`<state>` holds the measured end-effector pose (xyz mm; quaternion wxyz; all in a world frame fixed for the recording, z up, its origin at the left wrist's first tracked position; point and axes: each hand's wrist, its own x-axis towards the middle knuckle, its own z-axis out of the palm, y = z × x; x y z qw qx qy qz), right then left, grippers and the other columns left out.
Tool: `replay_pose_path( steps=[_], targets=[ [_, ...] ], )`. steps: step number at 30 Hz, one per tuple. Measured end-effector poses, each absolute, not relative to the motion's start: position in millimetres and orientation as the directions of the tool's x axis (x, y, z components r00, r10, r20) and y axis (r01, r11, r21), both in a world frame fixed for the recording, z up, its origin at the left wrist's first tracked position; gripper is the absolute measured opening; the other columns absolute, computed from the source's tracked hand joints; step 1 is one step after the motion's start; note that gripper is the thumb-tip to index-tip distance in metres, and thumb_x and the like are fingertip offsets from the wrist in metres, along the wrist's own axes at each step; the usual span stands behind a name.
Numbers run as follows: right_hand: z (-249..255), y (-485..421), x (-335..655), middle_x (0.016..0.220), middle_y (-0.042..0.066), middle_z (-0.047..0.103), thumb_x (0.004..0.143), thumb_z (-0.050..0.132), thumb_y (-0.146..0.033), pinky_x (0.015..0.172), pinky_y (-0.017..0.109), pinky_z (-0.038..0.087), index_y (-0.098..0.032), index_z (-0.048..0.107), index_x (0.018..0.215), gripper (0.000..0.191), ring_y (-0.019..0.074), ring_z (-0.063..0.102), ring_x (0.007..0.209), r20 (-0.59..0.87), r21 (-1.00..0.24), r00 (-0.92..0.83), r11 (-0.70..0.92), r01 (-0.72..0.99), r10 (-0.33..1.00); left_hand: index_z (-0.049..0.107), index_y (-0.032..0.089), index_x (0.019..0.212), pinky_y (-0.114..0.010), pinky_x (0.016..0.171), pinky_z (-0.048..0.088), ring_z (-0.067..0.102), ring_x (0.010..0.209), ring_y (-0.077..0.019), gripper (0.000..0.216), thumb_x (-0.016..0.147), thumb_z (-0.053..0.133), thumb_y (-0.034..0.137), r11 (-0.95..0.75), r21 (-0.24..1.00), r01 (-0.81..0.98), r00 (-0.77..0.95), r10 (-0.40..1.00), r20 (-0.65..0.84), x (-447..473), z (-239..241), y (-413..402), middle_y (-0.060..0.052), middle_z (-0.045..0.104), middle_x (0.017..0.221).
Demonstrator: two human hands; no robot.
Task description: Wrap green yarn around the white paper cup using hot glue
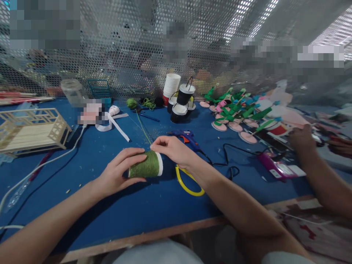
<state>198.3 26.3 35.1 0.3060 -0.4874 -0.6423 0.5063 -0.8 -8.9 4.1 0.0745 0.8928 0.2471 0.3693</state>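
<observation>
My left hand [121, 170] is wrapped round a paper cup [146, 165] lying on its side, mostly covered in green yarn with a white band at its right end. My right hand [172, 148] pinches the green yarn strand [143, 128] at the cup's top edge. The strand runs away across the blue table [115, 209] to a green yarn ball [131, 103] near the back.
A blue glue gun [186, 138] and yellow loop [187, 183] lie right of the cup. Black and white cups [180, 101] stand behind, green-and-pink craft pieces [233, 110] farther right. A stick-built frame [30, 128] sits left. Another person's arm [316, 165] reaches in at right.
</observation>
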Motion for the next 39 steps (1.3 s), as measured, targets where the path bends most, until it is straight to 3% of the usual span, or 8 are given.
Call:
replay_pose_path(
  steps=[5, 12, 18, 22, 28, 31, 34, 39],
  targets=[
    [30.9, 23.6, 206.2, 0.079, 0.002, 0.059, 0.076, 0.053, -0.042, 0.069, 0.029, 0.038, -0.017, 0.057, 0.079, 0.025, 0.0144, 0.052, 0.073, 0.031, -0.932, -0.242, 0.116, 0.344, 0.970, 0.041, 0.017, 0.119, -0.041, 0.087, 0.047, 0.051, 0.106, -0.0246, 0.046, 0.080, 0.060, 0.031, -0.879, 0.261, 0.399, 0.608, 0.467, 0.642, -2.1, 4.9, -6.4, -0.016, 0.050, 0.115],
    [25.9, 5.3, 207.7, 0.066, 0.000, 0.056, 0.073, 0.057, -0.046, 0.062, 0.027, 0.039, -0.016, 0.056, 0.068, 0.030, 0.0124, 0.051, 0.063, -0.147, -0.989, -0.395, -0.121, 0.089, 0.907, 0.042, 0.019, 0.117, -0.042, 0.089, 0.046, 0.048, 0.109, -0.0243, 0.038, 0.083, 0.057, 0.026, -0.871, 0.288, 0.398, 0.586, 0.483, 0.650, -1.9, -2.6, -6.9, -0.015, 0.046, 0.118],
    [13.2, -3.8, 198.3, 0.063, -0.003, 0.052, 0.071, 0.060, -0.038, 0.062, 0.026, 0.037, -0.018, 0.056, 0.067, 0.021, 0.0107, 0.047, 0.060, -0.029, -0.999, -0.317, -0.015, 0.049, 0.948, 0.033, 0.017, 0.125, -0.049, 0.089, 0.043, 0.048, 0.108, -0.0296, 0.072, 0.069, 0.068, 0.044, -0.654, 0.650, 0.388, 0.431, 0.752, 0.499, 1.0, -6.7, -6.9, -0.017, 0.043, 0.119],
    [10.9, -7.2, 198.7, 0.064, -0.002, 0.052, 0.073, 0.057, -0.036, 0.064, 0.027, 0.038, -0.019, 0.057, 0.068, 0.018, 0.0117, 0.048, 0.062, 0.012, -0.989, -0.340, 0.062, 0.134, 0.940, 0.039, 0.015, 0.118, -0.039, 0.071, 0.051, 0.058, 0.082, -0.0211, 0.058, 0.073, 0.061, 0.045, -0.367, 0.860, 0.353, 0.343, 0.906, 0.246, 4.7, -4.9, -8.9, -0.010, 0.051, 0.103],
    [14.4, 6.2, 207.8, 0.087, 0.005, 0.062, 0.082, 0.047, -0.044, 0.077, 0.031, 0.041, -0.018, 0.057, 0.083, 0.028, 0.0165, 0.056, 0.085, 0.098, -0.957, -0.249, 0.160, 0.242, 0.964, 0.045, 0.016, 0.109, -0.032, 0.066, 0.049, 0.056, 0.078, -0.0194, 0.050, 0.069, 0.065, 0.038, -0.329, 0.871, 0.364, 0.374, 0.908, 0.187, 8.3, -3.1, -12.9, -0.006, 0.056, 0.092],
    [21.6, 16.5, 206.3, 0.098, 0.008, 0.062, 0.085, 0.041, -0.047, 0.084, 0.032, 0.040, -0.017, 0.058, 0.094, 0.035, 0.0171, 0.055, 0.097, 0.050, -0.959, -0.366, 0.147, 0.244, 0.929, 0.046, 0.016, 0.109, -0.030, 0.065, 0.048, 0.056, 0.080, -0.0195, 0.050, 0.068, 0.066, 0.038, -0.354, 0.861, 0.366, 0.430, 0.884, 0.180, 9.8, -3.2, -13.6, -0.006, 0.056, 0.094],
    [33.8, 23.7, 198.4, 0.098, 0.008, 0.063, 0.086, 0.035, -0.052, 0.086, 0.032, 0.040, -0.016, 0.061, 0.091, 0.045, 0.0174, 0.055, 0.098, -0.058, -0.976, -0.488, 0.053, 0.210, 0.871, 0.046, 0.015, 0.107, -0.028, 0.064, 0.048, 0.056, 0.077, -0.0177, 0.048, 0.069, 0.066, 0.036, -0.352, 0.880, 0.320, 0.461, 0.869, 0.180, 11.4, -3.2, -14.4, -0.005, 0.056, 0.092],
    [53.0, 30.5, 179.1, 0.093, 0.005, 0.065, 0.083, 0.037, -0.057, 0.085, 0.029, 0.040, -0.017, 0.063, 0.083, 0.047, 0.0163, 0.056, 0.094, 0.063, -0.975, -0.535, 0.166, 0.147, 0.843, 0.047, 0.016, 0.106, -0.027, 0.060, 0.049, 0.057, 0.069, -0.0158, 0.046, 0.070, 0.065, 0.037, -0.333, 0.889, 0.313, 0.475, 0.866, 0.157, 11.9, -2.3, -15.6, -0.002, 0.056, 0.082]
  ],
)
